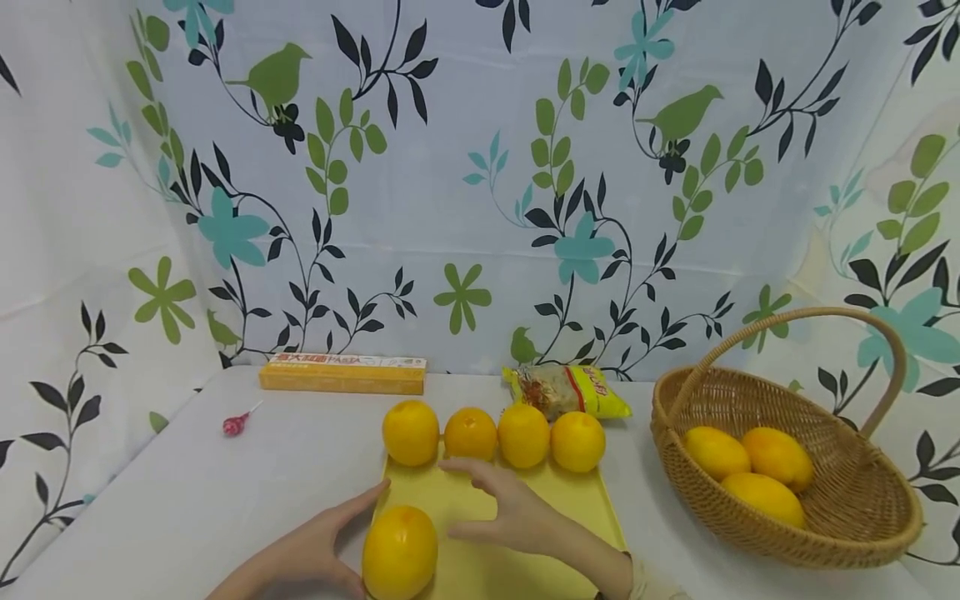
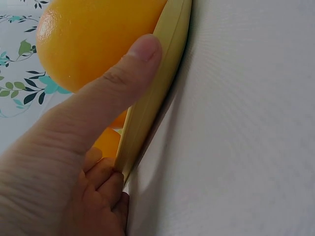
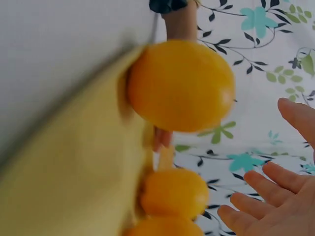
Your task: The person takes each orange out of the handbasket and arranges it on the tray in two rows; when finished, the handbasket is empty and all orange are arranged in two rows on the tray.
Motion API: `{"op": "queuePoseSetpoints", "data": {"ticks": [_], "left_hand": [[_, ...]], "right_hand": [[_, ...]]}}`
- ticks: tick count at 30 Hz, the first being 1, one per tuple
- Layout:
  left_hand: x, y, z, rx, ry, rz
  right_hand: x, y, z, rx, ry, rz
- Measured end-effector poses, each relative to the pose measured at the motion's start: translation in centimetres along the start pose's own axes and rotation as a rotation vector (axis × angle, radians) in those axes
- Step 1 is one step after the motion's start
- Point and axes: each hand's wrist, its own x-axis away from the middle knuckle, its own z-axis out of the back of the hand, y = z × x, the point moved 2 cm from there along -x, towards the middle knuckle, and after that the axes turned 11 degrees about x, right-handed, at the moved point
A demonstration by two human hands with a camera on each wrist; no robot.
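Inspecting a yellow rectangular tray with a low raised rim [image 1: 510,577] on a white worktop [image 1: 172,517]; finding four round, glossy orange fruits [image 1: 524,436] lined up side by side along its far edge, just in front of a yellow, partly clear plastic snack bag [image 1: 566,392]. Locating a fifth, glossy orange fruit [image 1: 400,552] at the near left of the same tray, upright and well apart from the row. Recording the left hand [image 1: 315,546] just beside this fifth fruit, with fingers parted in a wide curve at the tray's left rim; being unable to confirm contact with the fruit. Recording the right hand [image 1: 510,512] as hanging over the tray, with fingers spread and holding nothing, apart from the fifth fruit. Counting three oval orange fruits [image 1: 765,498] inside a brown woven wicker basket with an arched handle [image 1: 832,533], to the right of the tray. Judging the filling of the tray to be past halfway: rating the far row as complete, the near row as barely begun, and the three basket fruits as probably outstanding. Noting a long orange cardboard box [image 1: 341,379] and a small red wrapped lollipop [image 1: 234,426] well apart from this work.
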Motion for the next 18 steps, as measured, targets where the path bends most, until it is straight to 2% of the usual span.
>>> {"op": "queuePoseSetpoints", "data": {"ticks": [5, 12, 15, 18], "left_hand": [[-0.1, -0.1, -0.1, 0.019, 0.017, 0.016], [0.1, 0.1, -0.3, -0.003, 0.039, 0.023], [0.2, 0.1, -0.4, -0.005, 0.052, 0.047], [0.1, 0.2, -0.4, -0.021, 0.053, 0.042]], "right_hand": [[1.6, -0.7, 4.2, 0.071, 0.048, -0.046], [5.1, -0.3, 8.7, 0.079, 0.149, -0.174], [6.6, 0.1, 10.0, 0.122, 0.182, -0.169], [8.0, 0.4, 11.1, 0.171, 0.244, -0.144]]}}
